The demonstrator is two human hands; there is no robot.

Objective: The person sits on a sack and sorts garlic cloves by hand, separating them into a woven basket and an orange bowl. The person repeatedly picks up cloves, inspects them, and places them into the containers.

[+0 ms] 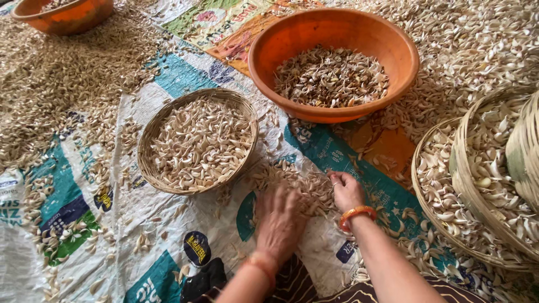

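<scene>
- Orange basin ahead holds husks and scraps; round woven basket just left holds pale garlic cloves
- Small pile of cloves lies on the printed sheet, under both hands
- My left hand rests flat, fingers spread; my right hand pinches a clove

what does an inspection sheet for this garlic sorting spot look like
surface: printed woven plastic sheet on the floor, strewn with cloves.
job's things: small pile of garlic cloves under both hands.
clutter: flat woven basket of cloves; orange bowl of skins and bits; stacked baskets at right; second orange bowl far left.
hands: left hand flat on the pile; right hand picking at it, orange bangle on wrist.
cables: nothing seen.
surroundings: loose garlic heaps all around.
</scene>
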